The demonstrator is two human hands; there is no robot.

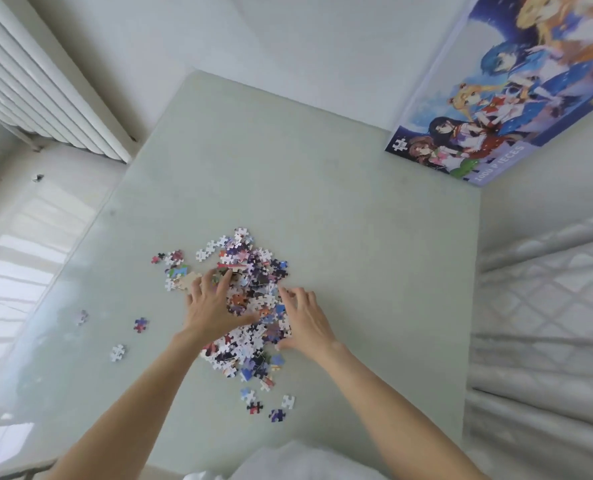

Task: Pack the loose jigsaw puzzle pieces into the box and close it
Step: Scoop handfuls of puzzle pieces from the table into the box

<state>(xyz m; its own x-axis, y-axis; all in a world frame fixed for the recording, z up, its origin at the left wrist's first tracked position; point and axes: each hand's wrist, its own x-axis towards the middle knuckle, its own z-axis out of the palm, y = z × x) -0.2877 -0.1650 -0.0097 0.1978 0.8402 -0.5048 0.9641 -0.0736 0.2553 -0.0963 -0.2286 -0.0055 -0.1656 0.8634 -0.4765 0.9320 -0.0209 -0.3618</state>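
Note:
A heap of loose jigsaw pieces [253, 271] lies in the middle of the pale glass table [340, 220]. My left hand [212, 304] rests on the left side of the heap with spread, slightly bent fingers. At the heap's right edge my right hand [305, 322] touches the pieces, its fingers spread as well. Neither hand visibly holds a piece. The puzzle box [516, 95], printed with cartoon figures and "1000 PIECES", sits closed at the table's far right corner.
Stray pieces lie apart from the heap: three to the left [140, 324] and several near the front [255, 407]. A white radiator [45, 91] stands at the far left. A quilted white mattress [547, 323] borders the table's right edge.

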